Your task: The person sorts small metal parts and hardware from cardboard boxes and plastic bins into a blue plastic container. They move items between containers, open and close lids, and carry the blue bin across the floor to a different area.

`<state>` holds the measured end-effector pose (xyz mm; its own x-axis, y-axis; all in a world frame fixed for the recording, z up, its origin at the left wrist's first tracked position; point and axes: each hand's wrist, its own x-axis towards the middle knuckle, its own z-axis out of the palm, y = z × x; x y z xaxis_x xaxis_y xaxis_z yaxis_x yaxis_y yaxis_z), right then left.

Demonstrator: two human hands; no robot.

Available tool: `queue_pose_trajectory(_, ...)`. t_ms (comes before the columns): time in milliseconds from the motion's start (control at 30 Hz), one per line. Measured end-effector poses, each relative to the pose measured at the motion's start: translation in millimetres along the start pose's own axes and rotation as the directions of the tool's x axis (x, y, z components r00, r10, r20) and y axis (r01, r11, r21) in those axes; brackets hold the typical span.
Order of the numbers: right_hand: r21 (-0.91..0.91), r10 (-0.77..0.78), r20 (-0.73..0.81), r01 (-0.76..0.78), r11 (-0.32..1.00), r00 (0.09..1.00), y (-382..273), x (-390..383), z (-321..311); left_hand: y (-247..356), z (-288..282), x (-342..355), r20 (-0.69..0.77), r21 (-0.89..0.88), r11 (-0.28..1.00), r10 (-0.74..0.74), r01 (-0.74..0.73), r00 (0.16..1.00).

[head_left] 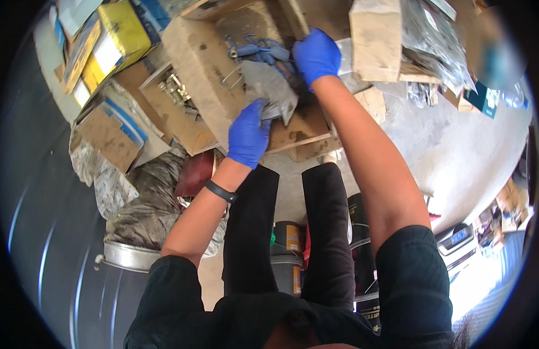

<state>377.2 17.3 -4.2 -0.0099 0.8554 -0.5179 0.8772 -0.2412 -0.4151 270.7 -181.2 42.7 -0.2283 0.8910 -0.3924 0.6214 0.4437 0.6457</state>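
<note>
Located at upper left: yellow box (pixel 127 32). At lower left: crumpled plastic bag (pixel 144 209) above round metal vessel (pixel 130 256). At right: device with blue display (pixel 457 238).

The pale floor (pixel 456 151) gleams (brightest at right)

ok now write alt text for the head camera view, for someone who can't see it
A blue-gloved left hand touches crumpled grey plastic in an open, stained brown box, while the gloved right hand is at the box's right side. Bluish parts lie in the box beyond the plastic, and a yellow carton sits further left.
</note>
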Motion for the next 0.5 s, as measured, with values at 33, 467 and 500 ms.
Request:
queue_pose_trajectory(33,-0.015,-0.027,-0.006,0.027,1.0,1.0,5.7,3.3,3.0,-0.4,-0.4,-2.1,0.026,-0.023,1.0,0.012,-0.011,1.0)
queue_pose_trajectory(467,-0.196,-0.096,-0.05,0.084,0.977,0.994,14.4,7.3,3.7,-36.4,5.2,17.5,-0.289,-0.284,0.808,-0.585,0.516,0.758)
queue_pose_trajectory(500,-0.214,-0.108,-0.06,0.093,0.972,0.992,15.6,10.9,3.3,-36.1,3.8,21.4,-0.252,-0.288,0.779,-0.623,0.557,0.741)
